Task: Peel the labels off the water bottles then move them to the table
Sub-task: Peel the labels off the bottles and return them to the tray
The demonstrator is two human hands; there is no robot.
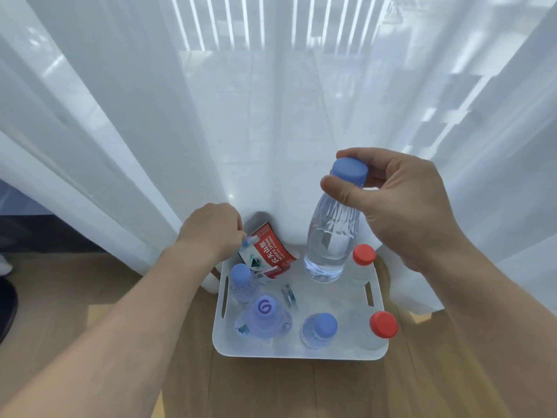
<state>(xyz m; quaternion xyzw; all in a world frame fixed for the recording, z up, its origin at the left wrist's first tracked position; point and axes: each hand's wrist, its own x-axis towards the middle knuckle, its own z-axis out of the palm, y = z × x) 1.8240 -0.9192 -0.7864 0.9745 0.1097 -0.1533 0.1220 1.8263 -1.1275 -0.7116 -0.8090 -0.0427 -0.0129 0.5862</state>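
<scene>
One wide head-worn view looks down and forward, close above the tray [301, 355], facing the curtain [120, 116].

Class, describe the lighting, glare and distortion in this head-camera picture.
Head view: daylight through the sheer curtain backlights the scene; the wide lens bows the curtain folds and stretches both forearms; the bottle held by the right hand looks sharp.
</scene>
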